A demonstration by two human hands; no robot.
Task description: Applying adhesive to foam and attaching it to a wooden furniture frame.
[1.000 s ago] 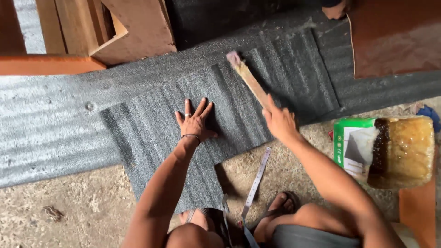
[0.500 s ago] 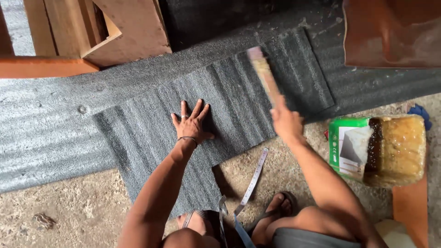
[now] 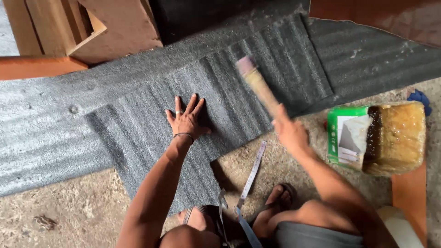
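Observation:
My left hand (image 3: 187,120) lies flat, fingers spread, on a dark grey ribbed sheet (image 3: 138,133) spread on the ground. My right hand (image 3: 289,133) grips a wooden-handled brush (image 3: 257,82), which is blurred and slants up and left over the sheet's right part. A measuring tape (image 3: 251,174) hangs from my neck over the bare ground between my arms. My feet in sandals (image 3: 280,197) are at the bottom.
A larger grey corrugated sheet (image 3: 41,138) lies under the ribbed one. Wooden boards and a box (image 3: 87,27) stand at top left. A green-and-white tin with amber glue (image 3: 381,138) sits at right, beside an orange board (image 3: 409,197).
The brush in my right hand has swung across the sheet, from slanting far up to closer and blurred. My left hand stays pressed flat. The view has shifted slightly.

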